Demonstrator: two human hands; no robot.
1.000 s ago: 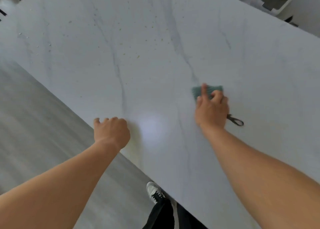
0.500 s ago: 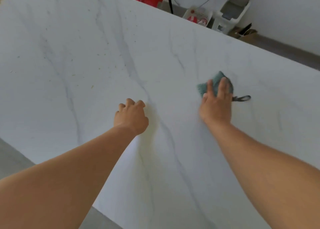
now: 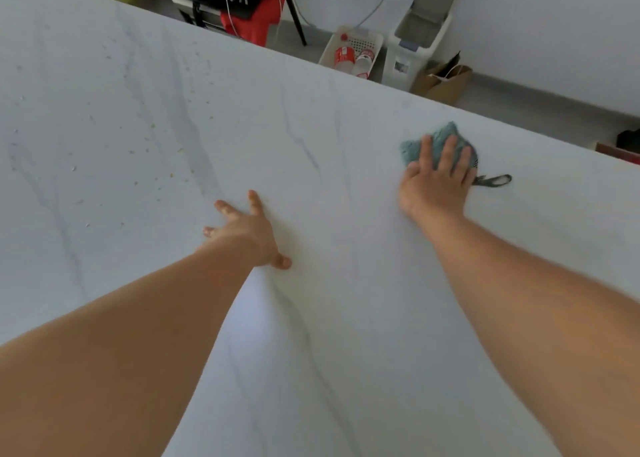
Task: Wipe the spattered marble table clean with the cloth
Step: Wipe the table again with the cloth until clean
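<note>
A white marble table [image 3: 346, 318] with grey veins fills most of the view. My right hand [image 3: 434, 183] presses flat on a crumpled teal cloth [image 3: 441, 138] near the table's far right edge; the cloth's dark hanging loop [image 3: 495, 180] trails out to the right. My left hand [image 3: 247, 231] rests on the marble in the middle with its fingers spread, holding nothing. Small yellowish and pale spatters [image 3: 156, 165] dot the marble to the left of my left hand, reaching up toward the far edge.
Beyond the table's far edge, on the grey floor, stand a red stool with dark bags [image 3: 252, 9], a white basket with cans [image 3: 353, 51], a white bin [image 3: 415, 48] and a brown paper bag [image 3: 446, 82], against a white wall.
My right hand has slid the cloth farther out toward the far edge. My left hand has moved forward and gone from curled to spread flat. The view has tilted up.
</note>
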